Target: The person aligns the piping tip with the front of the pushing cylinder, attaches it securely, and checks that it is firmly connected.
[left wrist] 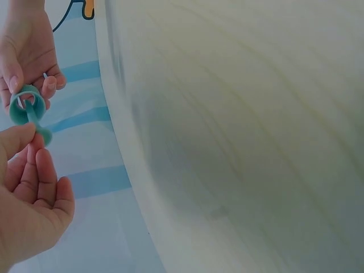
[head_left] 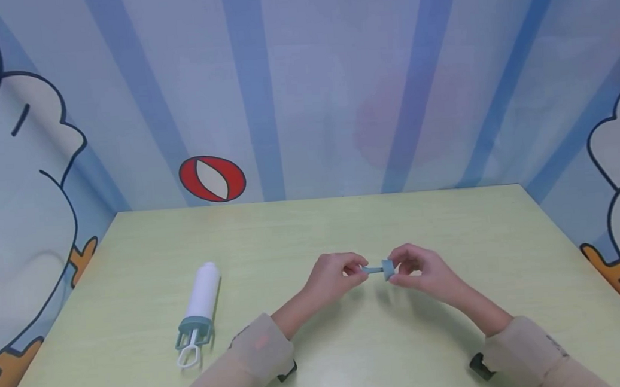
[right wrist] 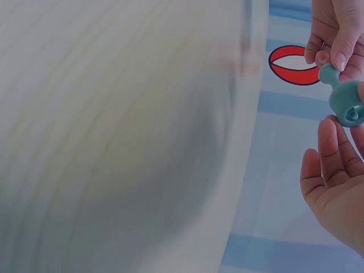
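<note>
Right of the tube (head_left: 202, 294), the left hand (head_left: 333, 274) pinches the stem (head_left: 372, 270) and the right hand (head_left: 426, 271) pinches the collar (head_left: 388, 269), presumably so opposed grips keep both aligned.

The person's left-hand grip (head_left: 332, 276) pinches the thin end of a small blue-green piece (head_left: 387, 269) and the right-hand grip (head_left: 429, 274) its round end, above the pale bench (head_left: 386, 356). To their left lies a white tube (head_left: 203, 292) with a blue-green collar (head_left: 197, 325) and white ring handle (head_left: 190, 347).
</note>
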Available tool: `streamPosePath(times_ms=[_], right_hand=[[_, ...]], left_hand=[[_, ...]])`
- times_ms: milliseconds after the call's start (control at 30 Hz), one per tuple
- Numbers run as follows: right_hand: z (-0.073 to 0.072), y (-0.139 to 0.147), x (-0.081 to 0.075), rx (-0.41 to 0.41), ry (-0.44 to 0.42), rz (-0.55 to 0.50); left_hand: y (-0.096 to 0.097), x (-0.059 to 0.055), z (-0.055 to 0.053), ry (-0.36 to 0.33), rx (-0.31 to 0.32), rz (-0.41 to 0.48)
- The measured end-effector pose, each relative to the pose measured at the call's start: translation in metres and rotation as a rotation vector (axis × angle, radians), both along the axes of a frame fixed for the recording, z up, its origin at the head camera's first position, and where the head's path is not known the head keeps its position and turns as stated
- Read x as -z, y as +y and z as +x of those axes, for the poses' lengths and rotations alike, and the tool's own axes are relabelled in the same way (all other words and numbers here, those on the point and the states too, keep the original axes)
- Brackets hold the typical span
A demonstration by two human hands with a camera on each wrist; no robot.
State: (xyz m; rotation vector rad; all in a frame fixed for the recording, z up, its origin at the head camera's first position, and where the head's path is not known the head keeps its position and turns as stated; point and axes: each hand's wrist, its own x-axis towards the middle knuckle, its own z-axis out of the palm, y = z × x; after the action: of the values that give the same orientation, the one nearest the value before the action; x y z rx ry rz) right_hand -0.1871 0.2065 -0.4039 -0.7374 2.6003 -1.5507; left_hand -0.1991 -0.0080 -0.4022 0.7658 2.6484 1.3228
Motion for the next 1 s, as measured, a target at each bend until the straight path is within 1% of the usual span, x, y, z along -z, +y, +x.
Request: streamPosePath(times_ms=[167, 333, 467, 633, 867, 1000], right_hand=[[0.000, -0.004, 0.001, -0.008, -0.021, -0.008], [0.000, -0.008, 0.001, -0.013, -0.014, -0.025], [0.001, -0.011, 0.002, -0.015, -0.019, -0.035], [0.001, -0.013, 0.003, -0.015, -0.048, -0.046], [0.002, -0.017, 0.003, -0.025, -0.114, -0.108], [0.002, -0.018, 0.003, -0.031, -0.137, -0.133]], left_hand=[[0.001, -0.001, 0.003, -0.003, 0.006, 0.004], [0.002, -0.002, 0.005, -0.006, 0.003, 0.009], [0.003, -0.002, 0.006, -0.001, 0.000, 0.038], [0.003, 0.000, 0.007, 0.000, -0.008, 0.069], [0.003, -0.001, 0.009, -0.030, -0.009, 0.125], [0.003, 0.000, 0.009, -0.065, -0.015, 0.143]])
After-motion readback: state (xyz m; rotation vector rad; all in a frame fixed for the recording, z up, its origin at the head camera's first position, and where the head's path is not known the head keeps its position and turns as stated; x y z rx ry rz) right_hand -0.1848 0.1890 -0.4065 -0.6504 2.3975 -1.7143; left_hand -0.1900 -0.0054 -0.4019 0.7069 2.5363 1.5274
